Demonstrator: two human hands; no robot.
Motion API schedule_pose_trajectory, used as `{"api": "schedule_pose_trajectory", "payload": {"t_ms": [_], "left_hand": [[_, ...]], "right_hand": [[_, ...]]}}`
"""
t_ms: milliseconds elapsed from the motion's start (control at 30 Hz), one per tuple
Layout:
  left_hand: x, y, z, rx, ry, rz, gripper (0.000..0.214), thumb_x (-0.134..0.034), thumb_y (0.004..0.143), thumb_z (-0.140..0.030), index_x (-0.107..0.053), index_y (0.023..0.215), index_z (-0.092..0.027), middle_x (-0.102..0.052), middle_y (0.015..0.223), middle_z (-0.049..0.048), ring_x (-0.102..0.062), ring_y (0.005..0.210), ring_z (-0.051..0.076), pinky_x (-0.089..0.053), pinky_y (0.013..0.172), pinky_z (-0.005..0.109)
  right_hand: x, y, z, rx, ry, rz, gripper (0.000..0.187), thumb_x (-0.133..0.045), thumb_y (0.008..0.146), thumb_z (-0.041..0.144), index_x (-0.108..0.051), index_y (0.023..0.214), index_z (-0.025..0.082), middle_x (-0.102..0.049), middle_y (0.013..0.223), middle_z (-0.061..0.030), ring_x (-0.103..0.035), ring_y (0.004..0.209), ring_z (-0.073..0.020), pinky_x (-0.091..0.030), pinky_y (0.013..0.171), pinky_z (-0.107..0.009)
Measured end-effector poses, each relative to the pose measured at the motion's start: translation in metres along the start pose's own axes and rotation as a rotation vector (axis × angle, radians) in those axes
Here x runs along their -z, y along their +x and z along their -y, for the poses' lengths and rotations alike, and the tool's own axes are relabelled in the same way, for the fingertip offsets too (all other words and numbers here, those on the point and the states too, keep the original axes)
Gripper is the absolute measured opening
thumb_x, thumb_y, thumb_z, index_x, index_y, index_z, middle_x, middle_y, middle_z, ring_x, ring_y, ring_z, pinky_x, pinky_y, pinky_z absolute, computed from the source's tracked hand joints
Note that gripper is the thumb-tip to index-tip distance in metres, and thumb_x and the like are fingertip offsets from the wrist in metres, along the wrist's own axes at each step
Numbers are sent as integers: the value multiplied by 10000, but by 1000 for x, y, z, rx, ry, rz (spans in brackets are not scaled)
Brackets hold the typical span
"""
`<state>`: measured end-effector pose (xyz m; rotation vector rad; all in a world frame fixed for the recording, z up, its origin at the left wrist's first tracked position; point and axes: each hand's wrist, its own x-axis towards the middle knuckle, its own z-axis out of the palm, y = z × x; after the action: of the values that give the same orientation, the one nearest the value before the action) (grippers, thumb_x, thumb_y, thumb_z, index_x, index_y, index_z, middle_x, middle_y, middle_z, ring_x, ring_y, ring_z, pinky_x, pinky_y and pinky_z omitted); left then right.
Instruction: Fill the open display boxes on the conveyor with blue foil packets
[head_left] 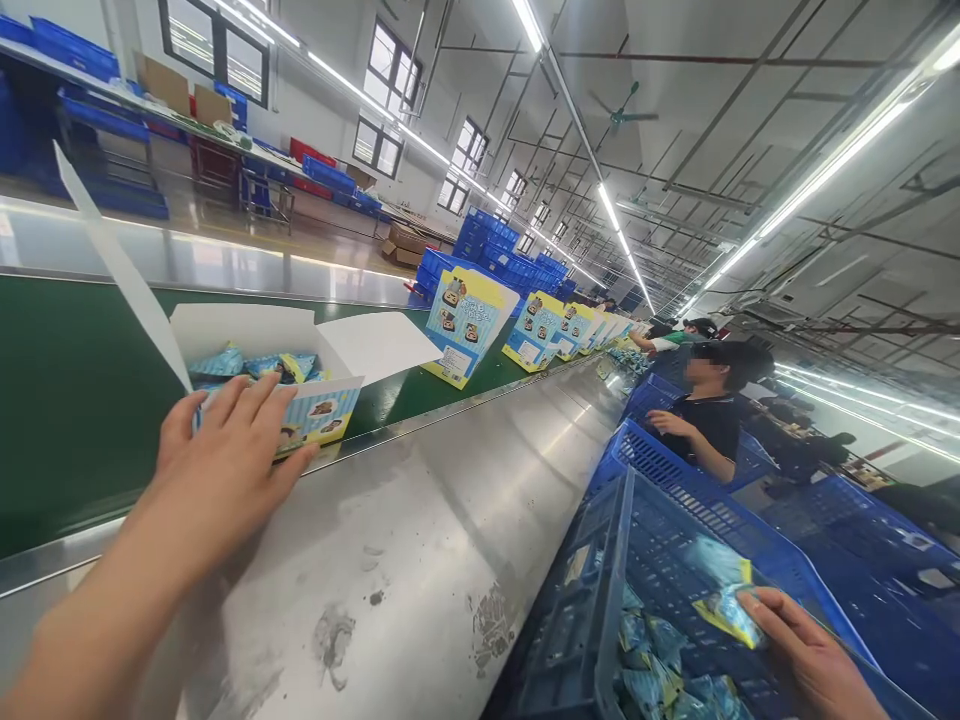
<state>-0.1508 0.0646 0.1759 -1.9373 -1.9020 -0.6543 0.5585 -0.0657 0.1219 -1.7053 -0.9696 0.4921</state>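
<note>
An open cardboard box (pixel 319 412), blue and yellow outside and white inside, sits on the green conveyor belt with its flaps raised. Several small blue foil packets (pixel 225 362) lie in it. My left hand (pixel 232 440) grips the box's near wall, fingers over the rim and thumb against the outside. At the lower right, my right hand (pixel 806 640) pinches a blue and yellow foil packet (pixel 739 612) above a blue plastic crate (pixel 628 560). A second packet, blurred, appears just behind it. More loose packets (pixel 660 660) lie at the crate's bottom.
A steel ledge (pixel 420 540) runs between belt (pixel 67 400) and crates. Farther along the belt stand upright printed boxes (pixel 469 320) in a row. A co-worker (pixel 709 415) is beside another blue crate on the right. Stacked blue crates (pixel 487 240) stand beyond the belt.
</note>
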Motion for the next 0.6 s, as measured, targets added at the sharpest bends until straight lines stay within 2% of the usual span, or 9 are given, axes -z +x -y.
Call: {"api": "schedule_pose_trajectory", "payload": {"t_ms": [100, 167, 333, 433, 533, 600], "left_hand": [[-4, 0, 3, -3, -4, 11, 915, -180, 1141, -589, -556, 1721, 11, -496, 1894, 304, -433, 1774, 554, -277, 1481, 762], [-7, 0, 4, 3, -3, 14, 906, -194, 1138, -587, -549, 1719, 10, -486, 1896, 313, -426, 1779, 557, -273, 1486, 762], [-10, 0, 6, 20, 3, 19, 923, -161, 1141, -614, -555, 1717, -10, -486, 1903, 293, -411, 1795, 539, -262, 1506, 739], [-10, 1, 5, 39, 8, 22, 944, -155, 1127, -625, -569, 1715, -13, -477, 1911, 290, -405, 1797, 551, -250, 1500, 773], [-8, 4, 3, 53, 5, 40, 984, -159, 1097, -624, -605, 1687, 25, -508, 1887, 305, -419, 1787, 561, -287, 1489, 783], [-6, 6, 1, 73, 2, 45, 1013, -143, 1085, -631, -626, 1666, 44, -526, 1873, 309, -430, 1780, 575, -310, 1480, 798]], "right_hand": [[10, 9, 13, 10, 50, -98, 625, -1056, 586, 805, -825, 819, 273, -742, 862, -89, -629, 736, -273, -559, 563, -379], [12, 10, 20, 12, 7, -118, 612, -1065, 594, 769, -836, 836, 256, -756, 897, -95, -651, 769, -272, -577, 588, -368], [-4, 5, 27, 20, 102, -207, 618, -1074, 578, 716, -801, 909, 270, -735, 908, -59, -666, 815, -264, -581, 625, -347], [-15, 3, 35, 43, 12, -217, 613, -1041, 623, 732, -794, 924, 258, -729, 923, -70, -637, 824, -263, -539, 627, -353], [-21, 9, 48, 132, 10, -243, 565, -1006, 701, 715, -777, 948, 262, -730, 923, -78, -615, 798, -256, -511, 626, -361], [-22, 17, 58, 198, -53, -199, 526, -968, 757, 712, -777, 934, 256, -728, 903, -82, -628, 820, -266, -512, 646, -360]]}}
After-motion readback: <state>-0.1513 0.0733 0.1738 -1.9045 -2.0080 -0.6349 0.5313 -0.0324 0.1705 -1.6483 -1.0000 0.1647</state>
